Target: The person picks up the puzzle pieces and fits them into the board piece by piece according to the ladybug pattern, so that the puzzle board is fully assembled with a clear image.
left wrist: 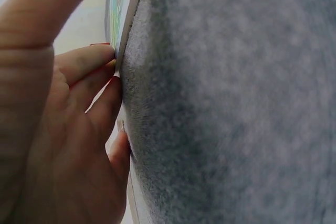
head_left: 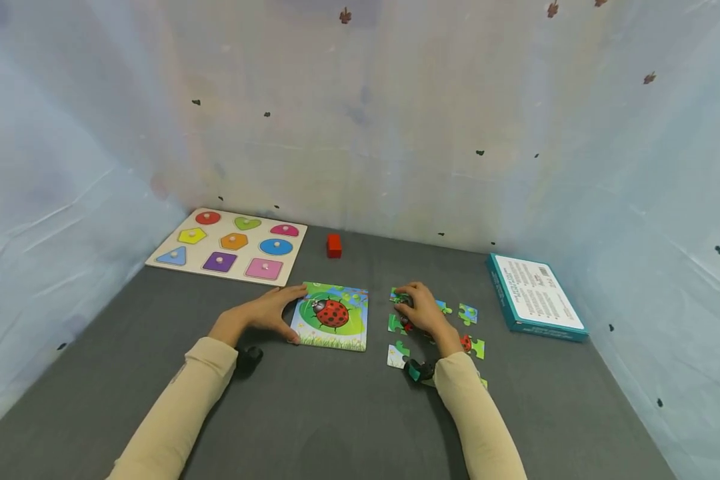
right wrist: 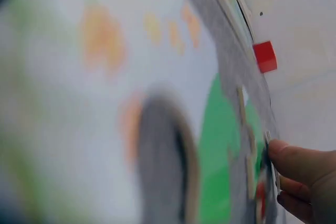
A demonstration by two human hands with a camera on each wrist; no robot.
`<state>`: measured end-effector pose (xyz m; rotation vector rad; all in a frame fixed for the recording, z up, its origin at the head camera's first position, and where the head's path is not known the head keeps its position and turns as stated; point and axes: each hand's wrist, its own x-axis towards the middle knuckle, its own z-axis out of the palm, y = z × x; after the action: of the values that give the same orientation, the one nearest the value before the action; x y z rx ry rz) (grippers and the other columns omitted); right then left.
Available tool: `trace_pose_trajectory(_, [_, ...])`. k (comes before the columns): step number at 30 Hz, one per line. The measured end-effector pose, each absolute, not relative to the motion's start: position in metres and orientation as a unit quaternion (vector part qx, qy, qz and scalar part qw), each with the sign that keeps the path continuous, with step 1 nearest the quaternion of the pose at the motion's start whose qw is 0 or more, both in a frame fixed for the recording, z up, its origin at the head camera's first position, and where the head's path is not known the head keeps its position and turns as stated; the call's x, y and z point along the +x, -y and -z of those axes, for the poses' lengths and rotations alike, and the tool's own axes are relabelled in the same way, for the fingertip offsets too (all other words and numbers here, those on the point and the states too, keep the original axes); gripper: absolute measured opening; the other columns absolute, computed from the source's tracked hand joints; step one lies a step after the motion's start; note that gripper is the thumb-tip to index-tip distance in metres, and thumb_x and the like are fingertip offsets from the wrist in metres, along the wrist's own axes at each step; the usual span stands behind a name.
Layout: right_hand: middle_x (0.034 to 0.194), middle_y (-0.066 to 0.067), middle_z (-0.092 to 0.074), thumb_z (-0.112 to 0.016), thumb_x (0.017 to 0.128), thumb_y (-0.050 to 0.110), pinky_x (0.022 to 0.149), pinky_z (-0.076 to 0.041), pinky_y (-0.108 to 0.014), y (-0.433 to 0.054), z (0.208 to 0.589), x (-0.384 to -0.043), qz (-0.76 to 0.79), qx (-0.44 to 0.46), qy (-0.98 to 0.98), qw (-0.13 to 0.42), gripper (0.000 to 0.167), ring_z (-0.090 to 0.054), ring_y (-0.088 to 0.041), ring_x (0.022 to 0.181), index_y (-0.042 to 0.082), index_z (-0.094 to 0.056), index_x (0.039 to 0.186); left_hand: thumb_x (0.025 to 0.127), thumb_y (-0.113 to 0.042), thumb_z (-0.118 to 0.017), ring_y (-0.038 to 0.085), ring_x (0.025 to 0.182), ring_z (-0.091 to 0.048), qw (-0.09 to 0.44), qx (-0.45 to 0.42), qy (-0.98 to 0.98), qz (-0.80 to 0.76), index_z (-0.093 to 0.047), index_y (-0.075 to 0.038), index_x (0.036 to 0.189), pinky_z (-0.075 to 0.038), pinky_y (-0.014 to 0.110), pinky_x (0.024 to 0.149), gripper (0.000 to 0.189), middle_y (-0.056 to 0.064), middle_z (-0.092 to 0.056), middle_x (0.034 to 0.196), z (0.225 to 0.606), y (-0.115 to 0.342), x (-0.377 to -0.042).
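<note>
Head view: left hand (head_left: 268, 311) at the board (head_left: 331, 315), right hand (head_left: 421, 308) pinching one piece (right wrist: 276, 178)

Hands: 2. Left: fingers spread and fairly straight, not clenched; fingertips touch the board near its upper left corner, thumb near the lower left. Right: raised over the loose pieces (head_left: 469, 315), thumb and fingers drawn together; right wrist view shows the piece's thin edge pinched between them.

Forearms: 2, in beige sleeves (head_left: 479, 420), entering from the near edge; left slants inward to the right, right slants inward to the left.

Board: 1, ladybird picture, flat on the table (head_left: 324, 427) between the hands.

Loose pieces: at least 7 in sight, right of the board, around and under the right hand; several partly covered, so exact total cannot be told.

Farther out:
- Red block (head_left: 334, 247): 1, beyond the board.
- Pegboard (head_left: 253, 238): 1, far left, carrying 9 shapes (head_left: 237, 243).
- Box (head_left: 538, 295): 1, teal and white, right of the loose pieces.
- Curtain (head_left: 360, 180): pale, with small dark marks, behind and at both sides.
</note>
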<state>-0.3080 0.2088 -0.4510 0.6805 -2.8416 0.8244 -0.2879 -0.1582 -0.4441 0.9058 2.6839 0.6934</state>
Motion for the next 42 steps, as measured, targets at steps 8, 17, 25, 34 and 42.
trace_pose_trajectory(8, [0.123, -0.019, -0.047, -0.064, 0.089, 0.013, 0.093, -0.041, -0.048, -0.162, 0.436, -0.305, -0.29, 0.303, 0.906, 0.052, 0.036, -0.047, -0.033, 0.112, 0.002, -0.059, 0.122, 0.065, -0.052, -0.079, 0.034, 0.139, -0.019, 0.118, 0.308, -0.913, -0.238, -0.029, 0.0, 0.144, -0.008, 0.056, 0.11, 0.108, 0.018, -0.024, 0.151, 0.444, 0.157, -0.29])
trace_pose_trajectory(17, [0.12, -0.018, -0.048, -0.063, 0.089, 0.013, 0.092, -0.042, -0.045, -0.098, 0.438, -0.3, -0.318, 0.348, 0.881, 0.036, 0.033, -0.049, -0.031, 0.109, 0.001, -0.059, 0.12, 0.065, -0.05, -0.08, 0.034, 0.138, -0.021, 0.108, 0.314, -0.905, -0.265, -0.029, -0.001, 0.144, -0.01, 0.056, 0.11, 0.107, 0.019, -0.026, 0.15, 0.446, 0.156, -0.29])
trace_pose_trajectory(25, [0.12, -0.014, -0.051, -0.063, 0.09, 0.018, 0.09, -0.044, -0.042, -0.071, 0.447, -0.297, -0.28, 0.334, 0.899, 0.045, 0.031, -0.052, -0.028, 0.107, 0.006, -0.061, 0.118, 0.067, -0.05, -0.079, 0.037, 0.138, -0.019, 0.114, 0.322, -0.902, -0.264, -0.033, -0.011, 0.145, -0.007, 0.059, 0.109, 0.099, 0.018, -0.024, 0.151, 0.446, 0.158, -0.288])
trace_pose_trajectory(34, [0.124, -0.007, -0.054, -0.063, 0.09, 0.025, 0.101, -0.032, -0.051, -0.057, 0.453, -0.297, -0.233, 0.305, 0.921, 0.067, 0.031, -0.049, -0.025, 0.114, 0.014, -0.063, 0.119, 0.069, -0.051, -0.077, 0.044, 0.137, -0.016, 0.122, 0.315, -0.906, -0.256, -0.036, -0.015, 0.144, -0.01, 0.064, 0.106, 0.093, 0.019, -0.02, 0.152, 0.444, 0.158, -0.286])
trace_pose_trajectory(42, [0.125, -0.005, -0.054, -0.065, 0.089, 0.026, 0.103, -0.023, -0.059, -0.049, 0.459, -0.297, -0.248, 0.289, 0.921, 0.083, 0.031, -0.045, -0.025, 0.118, 0.015, -0.064, 0.117, 0.069, -0.05, -0.078, 0.046, 0.136, -0.016, 0.119, 0.313, -0.908, -0.251, -0.036, -0.013, 0.144, -0.01, 0.064, 0.106, 0.094, 0.02, -0.02, 0.151, 0.445, 0.159, -0.285])
